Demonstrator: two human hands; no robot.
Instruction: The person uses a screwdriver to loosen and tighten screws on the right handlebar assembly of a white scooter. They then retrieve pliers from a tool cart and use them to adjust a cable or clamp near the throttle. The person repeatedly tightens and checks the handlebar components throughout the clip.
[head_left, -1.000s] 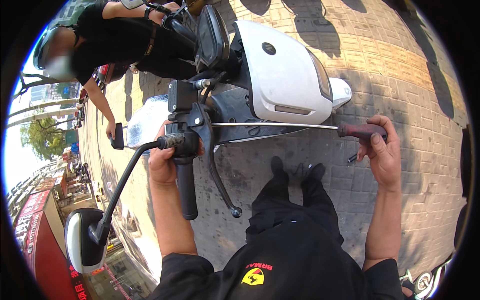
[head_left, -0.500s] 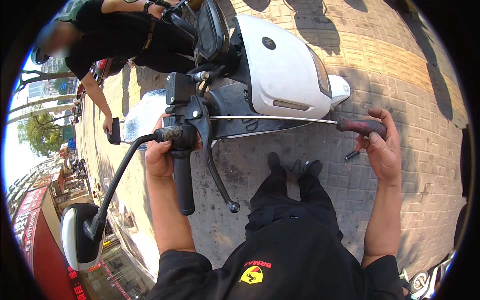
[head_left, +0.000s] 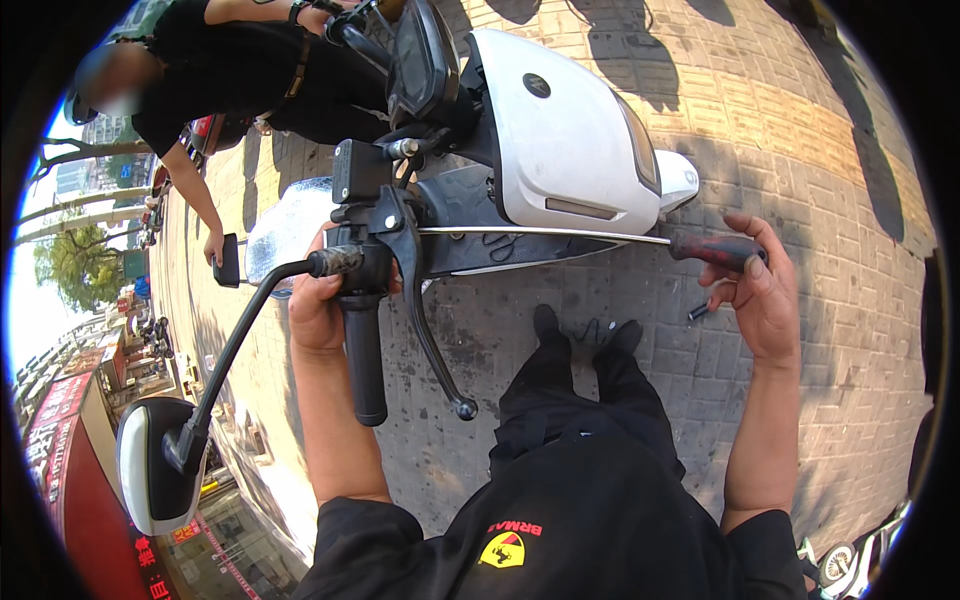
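A long screwdriver (head_left: pixel 715 250) with a worn red-and-black handle lies level in my right hand (head_left: pixel 765 290), thumb and fingers around the handle's end. Its thin shaft runs left to the brake lever (head_left: pixel 405 250), where the tip is hidden behind the lever's mount. My left hand (head_left: pixel 318 310) is closed around the black switch housing (head_left: pixel 365 270) on the scooter's handlebar, its fingers partly hidden behind it. Below that housing hangs the rubber grip (head_left: pixel 366 370). A small black cylinder (head_left: pixel 697 312) shows by my right fingertips; whether they hold it, I cannot tell.
The white scooter front panel (head_left: pixel 565 140) and dark display (head_left: pixel 423 65) stand ahead. A mirror (head_left: pixel 165 465) juts out at lower left. Another person in black (head_left: pixel 250 85) stands beyond the scooter, one hand at a black flat object (head_left: pixel 228 262). Brick paving (head_left: pixel 640 400) lies below.
My right hand and the screwdriver handle have shifted slightly left and up, and its fingers have moved a little on the handle. My left hand keeps its hold on the switch housing.
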